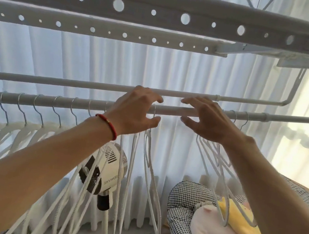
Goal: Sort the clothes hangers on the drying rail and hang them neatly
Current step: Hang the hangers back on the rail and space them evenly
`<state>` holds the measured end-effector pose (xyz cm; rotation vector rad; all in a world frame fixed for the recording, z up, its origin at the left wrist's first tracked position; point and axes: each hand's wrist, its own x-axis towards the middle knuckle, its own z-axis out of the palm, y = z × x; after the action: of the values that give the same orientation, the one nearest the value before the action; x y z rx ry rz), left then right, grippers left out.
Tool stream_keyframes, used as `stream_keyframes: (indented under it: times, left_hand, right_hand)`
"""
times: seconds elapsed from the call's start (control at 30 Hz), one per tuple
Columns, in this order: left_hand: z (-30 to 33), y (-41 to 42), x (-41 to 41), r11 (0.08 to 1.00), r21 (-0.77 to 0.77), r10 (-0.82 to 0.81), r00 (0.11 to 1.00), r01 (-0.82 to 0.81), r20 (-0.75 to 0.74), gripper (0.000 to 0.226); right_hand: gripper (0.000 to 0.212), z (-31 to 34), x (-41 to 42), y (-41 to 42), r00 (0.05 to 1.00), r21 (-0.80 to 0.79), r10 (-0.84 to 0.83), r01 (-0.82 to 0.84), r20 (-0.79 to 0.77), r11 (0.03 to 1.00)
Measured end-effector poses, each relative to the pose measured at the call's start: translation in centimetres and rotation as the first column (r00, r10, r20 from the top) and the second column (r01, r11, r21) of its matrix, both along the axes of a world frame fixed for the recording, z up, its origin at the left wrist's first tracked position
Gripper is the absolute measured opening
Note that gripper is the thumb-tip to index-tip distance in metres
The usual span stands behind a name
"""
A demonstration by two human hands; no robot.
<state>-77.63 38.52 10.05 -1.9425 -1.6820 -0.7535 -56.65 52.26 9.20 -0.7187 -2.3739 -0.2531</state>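
A grey drying rail point(172, 110) runs across the view. Several white hangers point(28, 131) hang evenly spaced by metal hooks along its left part. My left hand point(136, 110), with a red bracelet, is cupped around the rail: fingers above, thumb below by the hook of one white hanger point(152, 186). My right hand point(209, 118) reaches over the rail with fingers spread and thumb under it, holding nothing. Below it a bunch of thin white hangers point(213, 160) hangs tilted and tangled. Two more hooks point(245, 117) sit right of it.
A second rail point(75, 84) runs just behind, and two perforated bars point(144, 10) are overhead. White curtains fill the background. Below stand a white pedestal fan point(107, 162), a houndstooth cushion point(181, 200), and pink point(213, 228) and yellow point(238, 218) plush toys.
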Motion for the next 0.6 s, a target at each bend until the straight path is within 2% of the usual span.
stream_keyframes:
  times: [0.13,0.23,0.33,0.47,0.53,0.6]
  left_hand:
    - [-0.2,2.9,4.6,0.998,-0.023,-0.066,0.998,0.066,-0.025,0.051]
    - [-0.4,5.8,8.5,0.997,-0.053,-0.067,0.996,0.064,-0.057,0.053]
    - [-0.1,9.1,12.2,0.998,-0.060,-0.014,1.000,0.012,-0.023,0.062]
    - [0.2,13.2,15.5,0.990,-0.121,0.063,0.998,-0.065,-0.021,0.074]
    - [0.2,14.5,15.9,0.979,-0.164,0.122,0.992,-0.124,-0.021,0.070]
    - [0.1,15.0,15.7,0.974,-0.155,0.166,0.986,-0.164,0.001,0.057]
  right_hand:
    - [0.044,-0.3,6.0,2.7,0.988,-0.009,-0.129,0.129,-0.084,0.992]
    - [0.041,-0.8,9.9,5.1,0.978,-0.004,-0.145,0.146,-0.148,0.989]
    - [0.046,-1.6,12.6,7.6,0.980,-0.013,-0.091,0.091,-0.177,0.996]
    - [0.061,-2.5,14.6,10.3,0.996,0.017,-0.025,0.026,-0.085,1.000]
    - [0.063,-2.2,14.8,11.3,0.998,0.025,0.044,-0.043,-0.043,0.999]
    - [0.063,-1.9,14.6,12.1,0.994,0.043,0.106,-0.105,-0.018,0.994]
